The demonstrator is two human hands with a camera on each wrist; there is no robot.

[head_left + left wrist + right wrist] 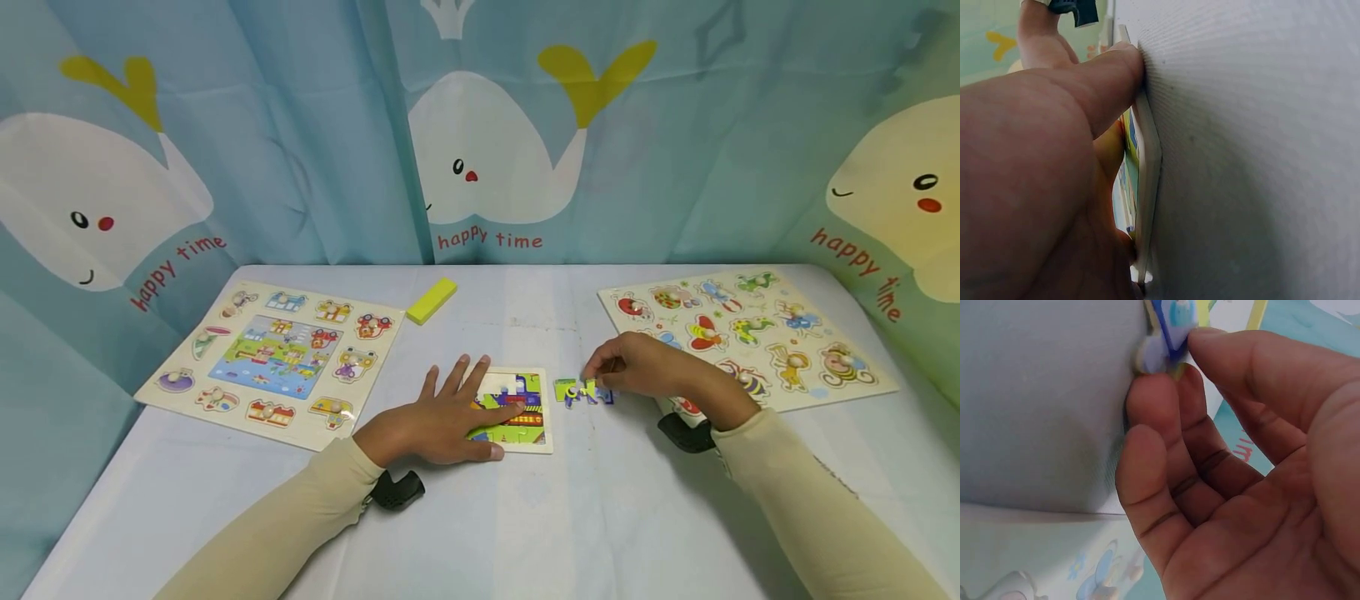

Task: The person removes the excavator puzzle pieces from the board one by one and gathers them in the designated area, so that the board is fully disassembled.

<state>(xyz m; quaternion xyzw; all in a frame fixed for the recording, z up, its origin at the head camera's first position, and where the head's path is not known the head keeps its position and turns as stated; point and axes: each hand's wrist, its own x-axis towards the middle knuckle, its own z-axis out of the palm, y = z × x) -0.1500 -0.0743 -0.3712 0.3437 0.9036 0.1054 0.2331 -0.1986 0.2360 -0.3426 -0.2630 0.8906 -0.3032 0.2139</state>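
Note:
My left hand (442, 421) lies spread over a small jigsaw board (495, 383), fingers straight, thumb along the near edge. Several pieces with a colourful vehicle picture fill part of that board, while a pale patch at its upper left is bare. In the left wrist view the thumb presses against the board's edge (1149, 150). Just right of the board, my right hand (648, 364) pinches a jigsaw piece (1179, 325) between thumb and fingertips, low over the table. Another loose jigsaw piece (567, 393), green and purple, lies beside it.
A large knob puzzle board of vehicles (300, 433) lies at the left. At the right, partly under my right forearm, is an insect knob puzzle board (810, 400). A yellow block (432, 301) sits toward the back, before a whale-print curtain (495, 150).

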